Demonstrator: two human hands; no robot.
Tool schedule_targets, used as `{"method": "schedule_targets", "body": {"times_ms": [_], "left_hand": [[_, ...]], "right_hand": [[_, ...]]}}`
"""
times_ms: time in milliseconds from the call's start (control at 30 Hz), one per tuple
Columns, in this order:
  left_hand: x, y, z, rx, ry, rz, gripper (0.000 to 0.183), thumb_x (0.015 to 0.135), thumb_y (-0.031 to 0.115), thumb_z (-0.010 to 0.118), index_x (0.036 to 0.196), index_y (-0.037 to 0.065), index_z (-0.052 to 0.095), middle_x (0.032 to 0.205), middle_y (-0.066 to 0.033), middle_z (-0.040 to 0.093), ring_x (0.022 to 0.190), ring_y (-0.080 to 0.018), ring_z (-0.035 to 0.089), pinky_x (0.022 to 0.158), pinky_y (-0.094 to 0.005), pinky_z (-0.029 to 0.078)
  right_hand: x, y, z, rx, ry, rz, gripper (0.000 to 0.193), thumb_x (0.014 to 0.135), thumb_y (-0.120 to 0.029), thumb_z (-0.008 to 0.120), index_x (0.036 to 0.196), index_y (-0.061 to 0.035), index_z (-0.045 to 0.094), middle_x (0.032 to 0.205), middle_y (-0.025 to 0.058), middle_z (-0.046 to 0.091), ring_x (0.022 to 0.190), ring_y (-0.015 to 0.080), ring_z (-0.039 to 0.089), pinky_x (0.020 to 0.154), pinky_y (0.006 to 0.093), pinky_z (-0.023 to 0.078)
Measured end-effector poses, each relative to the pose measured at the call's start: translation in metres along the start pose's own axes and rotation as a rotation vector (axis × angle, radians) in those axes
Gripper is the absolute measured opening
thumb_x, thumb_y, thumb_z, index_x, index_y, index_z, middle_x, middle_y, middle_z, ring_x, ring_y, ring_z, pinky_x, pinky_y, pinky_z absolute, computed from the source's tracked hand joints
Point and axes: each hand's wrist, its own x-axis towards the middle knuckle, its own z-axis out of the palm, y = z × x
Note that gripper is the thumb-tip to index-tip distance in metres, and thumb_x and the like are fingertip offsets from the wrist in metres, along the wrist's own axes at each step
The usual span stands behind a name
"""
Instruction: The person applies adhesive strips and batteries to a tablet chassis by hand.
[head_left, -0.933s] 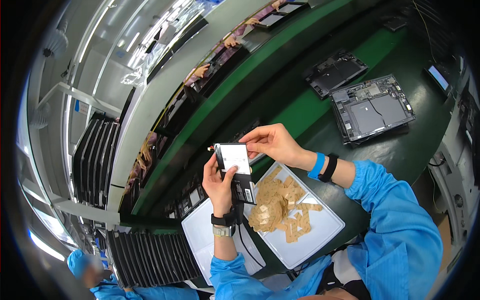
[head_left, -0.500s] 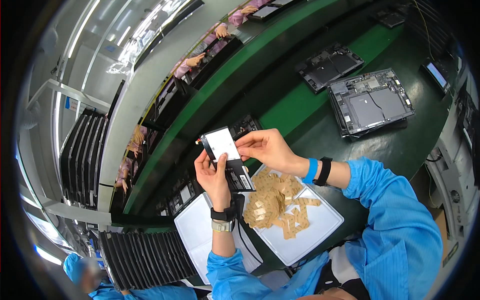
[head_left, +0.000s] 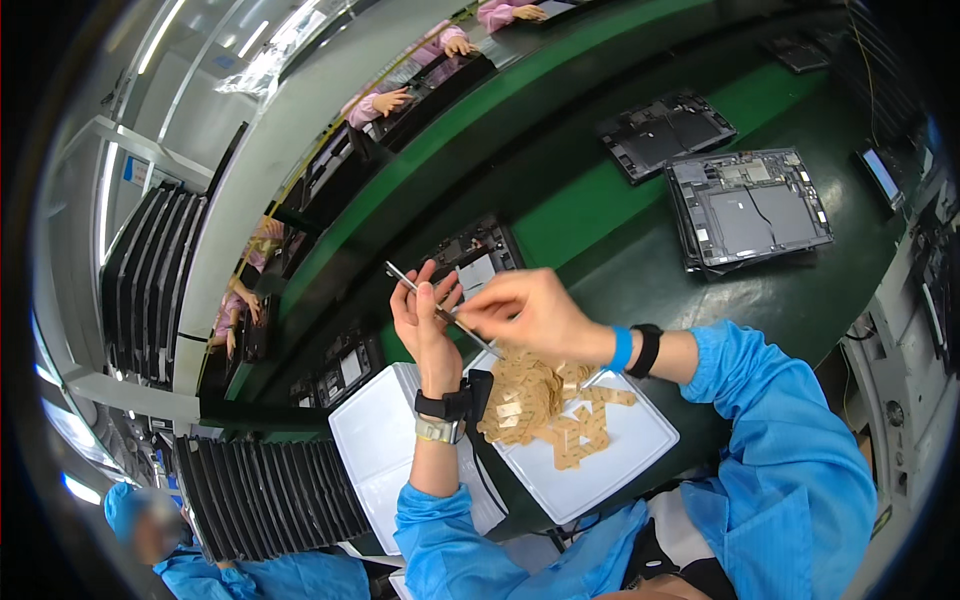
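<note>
A person in blue sleeves has just tipped a thin, flat pack (head_left: 447, 314) from face-up to edge-on, so its pale label face is now out of sight. The left hand (head_left: 428, 325) pinches it between thumb and fingers, above the tan paper pieces (head_left: 530, 400) heaped on a white tray (head_left: 630, 445); the right hand's (head_left: 545, 315) blurred fingertips bunch at its edge, their grip unclear.

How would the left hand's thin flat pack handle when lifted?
The thin flat pack is probably stiff, since its edge looks straight. It seems light: the left hand holds it aloft in a pinch. Being thin, it may be fragile if bent.
</note>
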Motion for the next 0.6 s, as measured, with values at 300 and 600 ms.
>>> {"method": "schedule_targets", "body": {"times_ms": [300, 600], "left_hand": [[0.0, 0.002, 0.005, -0.323, -0.098, -0.138, 0.083, 0.099, 0.065, 0.051, 0.15, 0.001, 0.038, 0.154, -0.0225, 0.047, 0.135, -0.0407, 0.054, 0.116, -0.0522, 0.043], [0.006, 0.0, -0.005, -0.24, 0.118, 0.057, 0.077, 0.102, 0.061, 0.051, 0.145, -0.002, 0.039, 0.15, -0.0248, 0.049, 0.136, -0.042, 0.053, 0.117, -0.0527, 0.043]], "right_hand": [[0.007, 0.034, -0.009, 0.17, -0.01, 0.162, 0.019, 0.095, -0.001, 0.071, 0.113, 0.0061, 0.07, 0.099, 0.0087, 0.075, 0.087, 0.0108, 0.073, 0.079, 0.025, 0.06], [-0.03, -0.003, 0.024, -0.13, -0.033, -0.272, 0.015, 0.087, 0.0, 0.073, 0.101, 0.0004, 0.077, 0.09, 0.0135, 0.072, 0.081, 0.0252, 0.071, 0.07, 0.0357, 0.059]]}}
